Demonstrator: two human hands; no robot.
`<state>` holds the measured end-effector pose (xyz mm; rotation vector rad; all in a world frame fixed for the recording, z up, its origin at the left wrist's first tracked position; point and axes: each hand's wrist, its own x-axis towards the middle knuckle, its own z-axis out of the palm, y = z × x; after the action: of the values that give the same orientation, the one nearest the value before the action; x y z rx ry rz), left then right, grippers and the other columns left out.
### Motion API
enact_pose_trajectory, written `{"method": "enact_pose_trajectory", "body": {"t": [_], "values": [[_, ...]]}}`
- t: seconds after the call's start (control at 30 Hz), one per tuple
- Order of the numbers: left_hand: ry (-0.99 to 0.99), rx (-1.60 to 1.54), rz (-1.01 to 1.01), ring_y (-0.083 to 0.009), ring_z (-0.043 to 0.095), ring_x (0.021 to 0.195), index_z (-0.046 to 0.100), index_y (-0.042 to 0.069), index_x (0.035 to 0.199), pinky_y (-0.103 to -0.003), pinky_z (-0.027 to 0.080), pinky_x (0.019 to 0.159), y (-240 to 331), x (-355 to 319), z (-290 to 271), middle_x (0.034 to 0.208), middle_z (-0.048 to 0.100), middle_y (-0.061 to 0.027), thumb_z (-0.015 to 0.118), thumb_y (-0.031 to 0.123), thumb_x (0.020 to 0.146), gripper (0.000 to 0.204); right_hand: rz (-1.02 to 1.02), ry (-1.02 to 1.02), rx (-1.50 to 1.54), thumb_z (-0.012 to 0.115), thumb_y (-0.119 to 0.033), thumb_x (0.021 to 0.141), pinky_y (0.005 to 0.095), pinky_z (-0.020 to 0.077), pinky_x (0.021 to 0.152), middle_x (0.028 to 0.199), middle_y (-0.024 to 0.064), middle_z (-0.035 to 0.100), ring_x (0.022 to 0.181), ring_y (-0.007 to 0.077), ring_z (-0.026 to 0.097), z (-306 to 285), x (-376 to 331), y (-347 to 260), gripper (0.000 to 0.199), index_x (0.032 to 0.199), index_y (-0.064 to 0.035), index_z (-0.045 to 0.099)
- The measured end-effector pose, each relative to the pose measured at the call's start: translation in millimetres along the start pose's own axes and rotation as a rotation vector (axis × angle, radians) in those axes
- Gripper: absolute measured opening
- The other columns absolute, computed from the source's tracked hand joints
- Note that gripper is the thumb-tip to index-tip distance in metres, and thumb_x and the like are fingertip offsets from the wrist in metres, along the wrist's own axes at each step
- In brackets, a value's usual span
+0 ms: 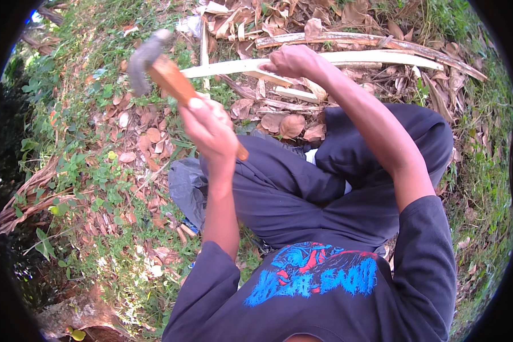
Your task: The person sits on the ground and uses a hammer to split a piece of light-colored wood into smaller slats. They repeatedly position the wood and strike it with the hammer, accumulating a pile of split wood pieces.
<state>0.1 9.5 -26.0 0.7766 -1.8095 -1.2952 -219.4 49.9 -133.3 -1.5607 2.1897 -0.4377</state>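
Ground of dry brown leaves (142,148) and green weeds (80,188) is seen all around, with the person's dark trousers (302,182) folded below both hands. Beyond the right hand, two long curved strips are laid crosswise: a weathered brown branch (382,44) farther off, and a pale peeled wooden strip (382,58) just nearer, smooth and cream-coloured, its long axis running left-right across the view. The right hand (293,61) is closed down on this pale strip near its middle-left, pinning it; a shorter pale offcut (296,94) lies just below that hand. The left hand (211,126) is wrapped tight around an orange-brown wooden handle (174,82), with the butt end poking out below the fist. The handle is angled up and away to the left, ending in a grey metal head (145,57), blurred, so blade shape cannot be told. The tool head is held raised, left of the pale strip's near end and well apart from it; the strip lies to the right and ahead of the left hand. The right hand is the one on the strip; the left is nearer the tool only.
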Motion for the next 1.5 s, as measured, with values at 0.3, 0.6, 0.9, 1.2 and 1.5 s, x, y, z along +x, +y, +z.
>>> {"method": "enact_pose_trajectory", "body": {"t": [0.3, 0.6, 0.9, 1.2, 1.5], "values": [[-0.103, 0.237, 0.026, -0.0036, 0.04, 0.049, 0.047, 0.004, 0.102, -0.021, 0.032, 0.043, -19, -13, 7, 0.065, 0.042, 0.0033, 0.036, 0.032, 0.109, 0.031, 0.007, -0.033, 0.026, 0.039, -0.056, 0.102, 0.0497, 0.0554, 0.078, 0.085, 0.0209, 0.072, 0.085, 0.0379, 0.07, -9, -3, 2, 0.065, 0.089, -0.0022, 0.073], [-0.111, 0.078, -0.132, -0.0026, 0.038, 0.049, 0.046, 0.008, 0.1, -0.019, 0.03, 0.041, -14, -11, -1, 0.065, 0.04, 0.0043, 0.037, 0.038, 0.108, 0.033, 0.046, -0.057, 0.053, 0.041, -0.055, 0.102, 0.0505, 0.0558, 0.067, 0.082, 0.021, 0.071, 0.078, 0.0369, 0.071, -8, -9, -5, 0.063, 0.091, -0.0023, 0.073], [-0.094, -0.07, -0.311, -0.0042, 0.039, 0.045, 0.047, 0.008, 0.102, -0.021, 0.034, 0.039, -26, -23, -4, 0.064, 0.042, 0.004, 0.035, 0.04, 0.108, 0.034, 0.028, -0.065, 0.024, 0.041, -0.056, 0.101, 0.0511, 0.0549, 0.081, 0.088, 0.0247, 0.071, 0.087, 0.0394, 0.07, -6, -4, -2, 0.065, 0.091, -0.0001, 0.073], [-0.051, -0.199, -0.434, -0.0054, 0.036, 0.042, 0.046, 0.01, 0.095, -0.022, 0.033, 0.035, -44, -25, -18, 0.064, 0.043, 0.0026, 0.035, 0.042, 0.108, 0.036, 0.009, -0.046, 0.03, 0.038, -0.056, 0.102, 0.0528, 0.0539, 0.081, 0.088, 0.0266, 0.07, 0.086, 0.0406, 0.069, -11, -5, 7, 0.066, 0.091, 0.0002, 0.071], [-0.102, -0.232, -0.468, -0.0044, 0.038, 0.044, 0.046, 0.009, 0.098, -0.021, 0.033, 0.037, -60, -27, -8, 0.065, 0.042, 0.0027, 0.033, 0.044, 0.108, 0.038, -0.009, -0.062, 0.027, 0.04, -0.058, 0.101, 0.053, 0.0506, 0.072, 0.079, 0.0238, 0.067, 0.078, 0.0405, 0.067, -9, -3, 15, 0.066, 0.086, 0.0009, 0.064]]}}
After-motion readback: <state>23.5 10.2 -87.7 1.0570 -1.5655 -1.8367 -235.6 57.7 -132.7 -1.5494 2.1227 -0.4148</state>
